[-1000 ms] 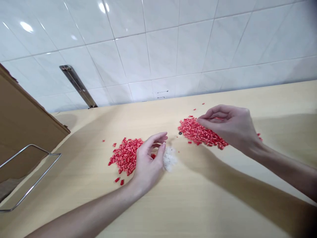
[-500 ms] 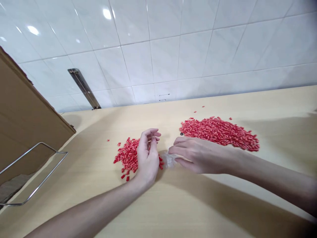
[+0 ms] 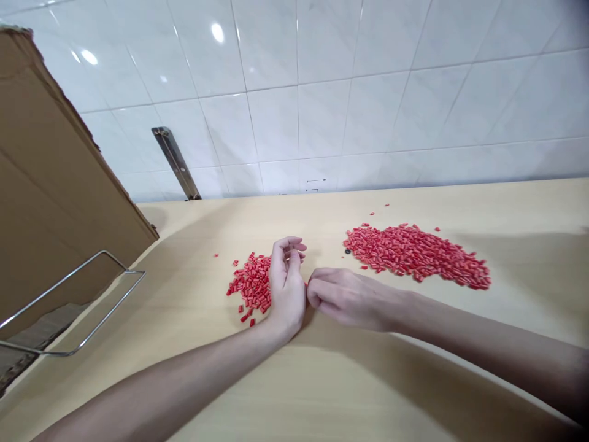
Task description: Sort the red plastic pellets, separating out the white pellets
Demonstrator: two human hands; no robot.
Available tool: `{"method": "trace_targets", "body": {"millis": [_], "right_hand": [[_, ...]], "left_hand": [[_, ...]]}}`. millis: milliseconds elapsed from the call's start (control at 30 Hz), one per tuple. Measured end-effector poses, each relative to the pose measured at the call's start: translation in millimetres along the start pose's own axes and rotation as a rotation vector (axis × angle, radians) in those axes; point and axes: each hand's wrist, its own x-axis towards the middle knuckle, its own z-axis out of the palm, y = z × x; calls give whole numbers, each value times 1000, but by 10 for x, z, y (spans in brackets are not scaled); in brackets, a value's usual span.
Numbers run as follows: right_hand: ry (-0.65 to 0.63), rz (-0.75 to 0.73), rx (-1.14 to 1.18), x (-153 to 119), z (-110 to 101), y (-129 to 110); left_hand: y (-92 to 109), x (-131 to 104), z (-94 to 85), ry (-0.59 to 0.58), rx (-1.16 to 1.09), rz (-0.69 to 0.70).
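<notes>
My left hand stands on its edge against the right side of the smaller pile of small red plastic tubes. Its fingers are loosely curved and apart, with nothing seen held in them. My right hand is closed in a pinch close beside the left palm. A speck of red shows by its fingertips, but whatever it grips is hidden. The larger pile of red tubes lies beyond the right hand, with a small black ring at its left edge.
At the left stands a cardboard box, with a bent metal wire frame in front of it. A metal bracket leans by the tiled wall. A few loose red tubes lie on the wooden table.
My right hand has moved left against the left hand and closed its fingers. The clear, plastic-looking piece between the hands is out of sight. The view has shifted slightly.
</notes>
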Motion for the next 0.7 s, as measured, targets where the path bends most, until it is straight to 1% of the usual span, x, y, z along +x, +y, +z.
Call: {"method": "trace_targets", "body": {"millis": [67,167,233,300,400,500,567,633,700], "right_hand": [[142,115,159,27,-7,36],[390,383,534,93,-80,69],[557,543,807,126,-150,81],[649,629,966,131,-200,91],[657,637,1083,101,-199,113],[646,634,1143,75,-150,140],[654,656,1133,71,-140,149],[644,695,1046,62,-163,139],[576,707,824,26,-202,103]], "left_hand": [[-1,-2,-5,18,15,22],[2,-3,-10,31,42,27],[5,-2,-6,-2,36,1],[4,1,2,-62,6,-13],[-2,3,13,-124,-50,-10],[-3,4,18,-132,-94,-21],[-2,5,19,-140,-114,-19],[-2,6,21,-127,-105,-11],[-4,7,24,-82,-90,-14]]}}
